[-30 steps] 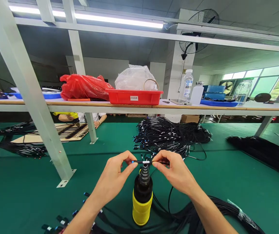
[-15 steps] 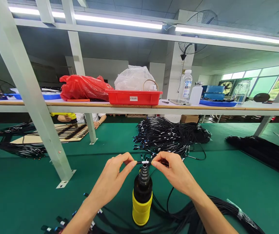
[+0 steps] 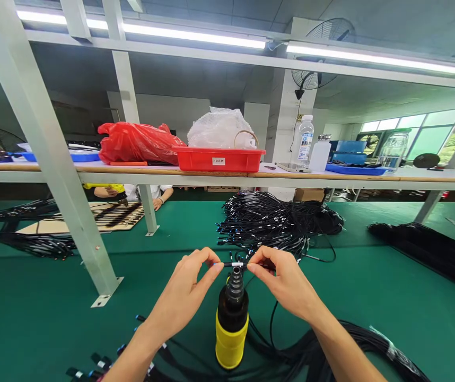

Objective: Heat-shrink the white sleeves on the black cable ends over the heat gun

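A thin black cable with a white sleeve (image 3: 237, 264) is stretched level between my two hands. My left hand (image 3: 185, 289) pinches its left end between thumb and forefinger. On the other side my right hand (image 3: 285, 281) pinches the cable just right of the white part. Directly beneath the sleeve is the dark stepped nozzle of a yellow and black heat gun (image 3: 231, 339), which stands upright. Whether the sleeve touches the nozzle I cannot tell.
Behind my hands lies a pile of black cables (image 3: 271, 217). More cables (image 3: 370, 339) spread at the front, with a black bundle (image 3: 426, 249) at right. A white post (image 3: 72, 212) rises at left. A red bin (image 3: 219, 159) sits on the shelf. Another person's hands show behind.
Both hands keep nearly the same pose over the nozzle. The loose cable below my right hand has shifted slightly left.
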